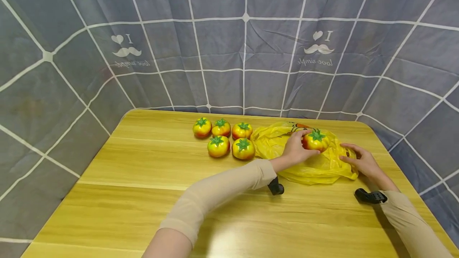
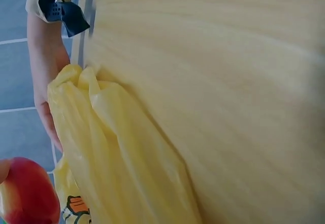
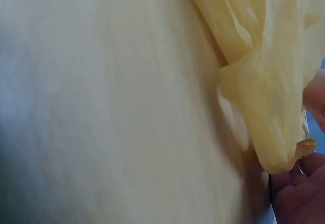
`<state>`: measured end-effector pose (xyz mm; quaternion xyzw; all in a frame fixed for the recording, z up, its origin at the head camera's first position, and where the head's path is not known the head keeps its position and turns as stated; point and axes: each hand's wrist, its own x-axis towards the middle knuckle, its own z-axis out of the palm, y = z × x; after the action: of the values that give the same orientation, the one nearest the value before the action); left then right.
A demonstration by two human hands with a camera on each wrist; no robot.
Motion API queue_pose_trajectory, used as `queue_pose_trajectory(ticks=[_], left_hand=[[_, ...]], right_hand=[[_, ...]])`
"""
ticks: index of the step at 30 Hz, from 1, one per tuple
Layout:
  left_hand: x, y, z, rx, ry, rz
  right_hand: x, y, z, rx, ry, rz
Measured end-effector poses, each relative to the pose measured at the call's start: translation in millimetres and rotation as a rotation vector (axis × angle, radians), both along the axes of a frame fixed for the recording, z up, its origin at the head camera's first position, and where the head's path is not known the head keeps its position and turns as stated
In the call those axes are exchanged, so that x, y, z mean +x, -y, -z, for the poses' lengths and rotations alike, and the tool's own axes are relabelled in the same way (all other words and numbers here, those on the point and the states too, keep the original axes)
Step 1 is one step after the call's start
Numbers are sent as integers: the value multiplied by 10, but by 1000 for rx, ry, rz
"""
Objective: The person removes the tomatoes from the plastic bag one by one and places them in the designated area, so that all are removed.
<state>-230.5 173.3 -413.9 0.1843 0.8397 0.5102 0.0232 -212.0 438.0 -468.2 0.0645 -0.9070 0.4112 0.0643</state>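
Observation:
My left hand [image 1: 297, 149] grips a red-and-yellow toy tomato [image 1: 317, 141] with a green leafy top, holding it above the yellow plastic bag [image 1: 308, 172]. Part of that tomato [image 2: 30, 193] shows at the lower left of the left wrist view, with a fingertip on it. At the bag's right end, my right hand [image 1: 363, 162] holds the crumpled edge between thumb and fingers. Folds of the bag [image 3: 274, 92] cover some of those fingers in the right wrist view. The bag lies loosely spread, and its inside is mostly hidden.
Several more toy tomatoes [image 1: 219, 146] sit in two rows just left of the bag. Everything rests on a wood-grain table [image 1: 136, 194]. A grey checked curtain [image 1: 222, 47] hangs behind the table and along its sides.

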Motion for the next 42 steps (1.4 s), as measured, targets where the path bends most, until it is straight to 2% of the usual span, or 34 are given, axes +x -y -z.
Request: queue_pose_trajectory(ticks=[4, 10, 15, 25, 34, 42], left_hand=[[48, 83, -9, 13, 15, 1], [104, 194, -2, 117, 66, -4], [131, 272, 12, 153, 67, -5], [149, 498, -77, 176, 25, 8], [211, 731, -112, 174, -15, 37], [234, 971, -130, 209, -35, 22]], right_hand=[[0, -16, 20, -1, 1, -7], [23, -27, 31, 22, -6, -15], [38, -13, 26, 19, -7, -3], [28, -11, 58, 23, 15, 12], [-1, -24, 54, 12, 15, -2], [0, -16, 21, 22, 4, -12]])
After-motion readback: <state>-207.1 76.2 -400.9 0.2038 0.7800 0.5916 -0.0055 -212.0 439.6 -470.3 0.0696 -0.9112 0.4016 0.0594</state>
